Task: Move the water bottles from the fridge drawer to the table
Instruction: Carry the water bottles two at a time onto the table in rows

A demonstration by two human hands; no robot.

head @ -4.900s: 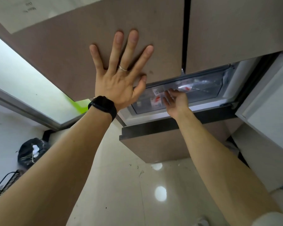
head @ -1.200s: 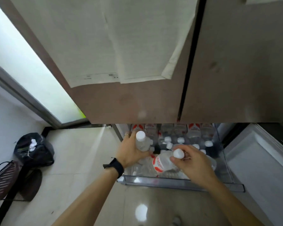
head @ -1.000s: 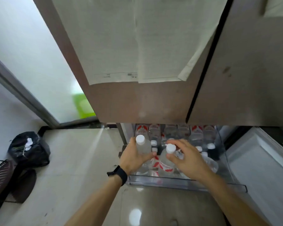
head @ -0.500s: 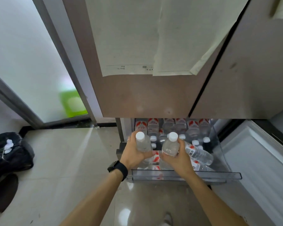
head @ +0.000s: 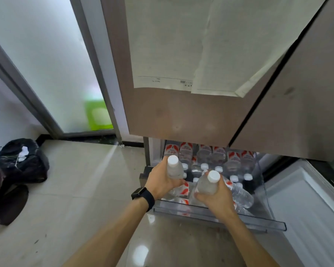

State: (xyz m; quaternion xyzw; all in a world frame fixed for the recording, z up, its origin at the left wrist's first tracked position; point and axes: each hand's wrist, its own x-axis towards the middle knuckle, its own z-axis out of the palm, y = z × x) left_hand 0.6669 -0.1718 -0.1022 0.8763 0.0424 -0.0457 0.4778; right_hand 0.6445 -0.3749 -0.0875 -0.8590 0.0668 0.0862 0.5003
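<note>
With the left hand [head: 163,183] and right hand [head: 216,197] each wrapped round an upright bottle [head: 174,168], lift both straight clear of the drawer [head: 220,218] below, keeping grips firm.

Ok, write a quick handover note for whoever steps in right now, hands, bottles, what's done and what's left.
Left hand: gripping one white-capped water bottle, upright, above the open fridge drawer.
Right hand: gripping a second water bottle, also lifted over the drawer.
Remaining bottles: many in the drawer, some standing, some lying.
Done: drawer open, two bottles picked up.
Left: carry these two to the table, which is out of view, then come back for the rest.
</note>
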